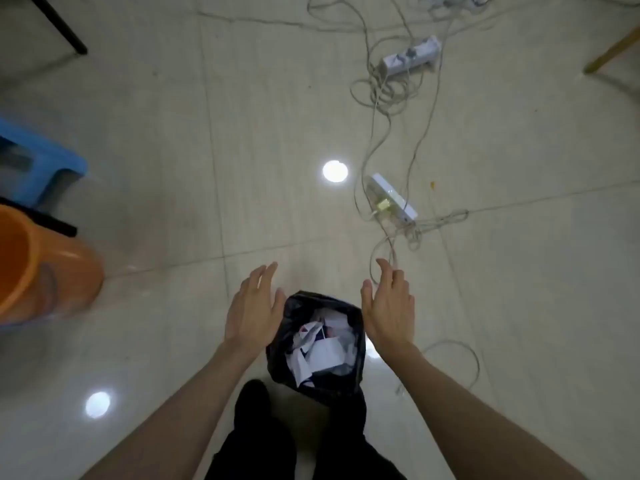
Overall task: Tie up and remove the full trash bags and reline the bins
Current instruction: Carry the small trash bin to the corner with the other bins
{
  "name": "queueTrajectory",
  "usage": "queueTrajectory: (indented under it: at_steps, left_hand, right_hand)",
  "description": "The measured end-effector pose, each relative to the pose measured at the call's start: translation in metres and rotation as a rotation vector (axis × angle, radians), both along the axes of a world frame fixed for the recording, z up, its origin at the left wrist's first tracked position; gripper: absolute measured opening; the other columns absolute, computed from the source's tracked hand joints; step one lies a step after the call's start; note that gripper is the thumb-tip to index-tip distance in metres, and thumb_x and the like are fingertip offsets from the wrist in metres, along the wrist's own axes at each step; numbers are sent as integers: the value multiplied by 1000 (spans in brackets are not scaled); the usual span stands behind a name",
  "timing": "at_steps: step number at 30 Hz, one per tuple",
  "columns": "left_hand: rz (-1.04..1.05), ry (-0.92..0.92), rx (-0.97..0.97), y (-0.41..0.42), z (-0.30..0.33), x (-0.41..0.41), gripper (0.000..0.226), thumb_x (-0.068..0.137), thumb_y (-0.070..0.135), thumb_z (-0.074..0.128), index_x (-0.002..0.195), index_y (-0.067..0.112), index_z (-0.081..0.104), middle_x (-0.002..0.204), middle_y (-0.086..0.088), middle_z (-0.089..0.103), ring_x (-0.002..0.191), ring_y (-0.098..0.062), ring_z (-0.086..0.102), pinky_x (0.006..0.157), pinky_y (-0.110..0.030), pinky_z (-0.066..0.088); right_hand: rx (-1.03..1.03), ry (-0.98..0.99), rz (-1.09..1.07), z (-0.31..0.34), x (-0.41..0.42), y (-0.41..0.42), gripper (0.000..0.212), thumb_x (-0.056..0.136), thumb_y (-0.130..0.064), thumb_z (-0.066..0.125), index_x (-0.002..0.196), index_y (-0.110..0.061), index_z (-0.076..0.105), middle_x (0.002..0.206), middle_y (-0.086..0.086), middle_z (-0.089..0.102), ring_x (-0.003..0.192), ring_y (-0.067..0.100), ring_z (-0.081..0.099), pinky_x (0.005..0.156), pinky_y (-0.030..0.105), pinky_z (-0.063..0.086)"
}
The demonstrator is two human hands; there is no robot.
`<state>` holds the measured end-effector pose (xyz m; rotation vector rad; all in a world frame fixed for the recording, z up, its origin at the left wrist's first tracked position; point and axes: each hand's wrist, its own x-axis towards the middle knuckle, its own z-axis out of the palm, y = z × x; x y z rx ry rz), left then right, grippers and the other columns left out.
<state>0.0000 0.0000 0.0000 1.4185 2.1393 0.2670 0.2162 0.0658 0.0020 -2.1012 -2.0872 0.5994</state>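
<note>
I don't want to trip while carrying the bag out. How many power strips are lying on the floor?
2 fully visible: one power strip far ahead to the right, one nearer, beyond the right hand. A possible third is cut off at the top edge.

Probably an office or workroom: pale glossy floor tiles (173, 168) strewn with power strips (410, 57) and tangled cables (381, 95), furniture legs (59, 26) at the edges.

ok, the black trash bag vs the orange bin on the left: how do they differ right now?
The black trash bag stands on the floor between the left hand and the right hand, its mouth open and holding crumpled paper; the orange bin sits far left, cut off by the frame edge, with no liner or contents visible. The bag is soft and crinkled, the bin rigid and smooth. Both are open at the top and rest on the tiled floor.
</note>
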Motion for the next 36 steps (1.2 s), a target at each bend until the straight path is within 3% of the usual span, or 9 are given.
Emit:
queueTrajectory:
  at_steps: [7,10,13,16,20,22,28,34,36]
  left_hand:
    - [21,-122,-90,-43,-125,21,54,103,25,39,154,27,23,148,-2,40,125,-23,48,97,-36,46]
    - [9,-207,-93,-54,-153,24,67,102,18,40,155,42,7,133,-2,48,104,-23,57,85,-40,52]
    - [39,-247,-62,-62,-163,29,77,100,10,40,153,49,1,130,0,50,82,-24,60,73,-42,54]
    - [90,-259,-41,-65,-169,30,77,99,7,40,153,49,4,133,0,51,84,-29,61,74,-41,52]
    - [217,-296,-10,-70,-171,28,73,100,8,39,153,49,10,131,3,53,84,-20,56,72,-27,43]
    - [263,-306,-14,-75,-172,24,73,100,8,40,153,49,10,132,3,55,92,-19,58,76,-24,39]
    - [276,-281,-55,-88,-170,19,78,98,7,43,152,51,8,124,3,59,86,-7,51,76,-25,38]
    - [260,-265,-29,-85,-162,10,78,97,7,45,153,48,11,113,1,61,85,-11,55,75,-25,41]
    - [262,-265,-28,-84,-150,7,79,96,6,45,153,48,11,109,1,61,84,-14,56,75,-26,41]
  right_hand:
    - [-157,-9,-52,-124,23,-64,45,101,-29,45,144,-19,37,116,9,50,98,31,55,73,39,49]
    - [-256,68,-102,-154,30,-85,45,101,-28,42,144,-28,30,118,7,45,92,33,57,62,41,51]
    - [-335,181,-139,-169,31,-102,43,104,-29,35,144,-38,22,132,3,45,91,35,61,67,41,47]
    - [-376,286,-233,-176,25,-106,48,105,-30,31,147,-47,14,141,-1,50,97,33,63,72,38,42]
    - [-378,368,-263,-175,13,-103,55,105,-28,32,147,-57,10,143,-7,52,104,29,64,77,36,43]
    - [-389,387,-250,-173,10,-103,59,104,-25,34,146,-59,9,141,-9,53,101,26,64,76,35,43]
    - [-400,450,-194,-167,8,-110,73,99,-12,39,147,-58,9,130,-9,58,94,15,62,78,38,50]
    - [-383,434,-136,-163,12,-107,73,99,-12,42,151,-51,8,119,-19,54,86,-13,53,70,9,39]
    - [-362,430,-126,-150,9,-104,72,99,-12,42,152,-49,9,115,-22,51,84,-14,52,68,6,38]
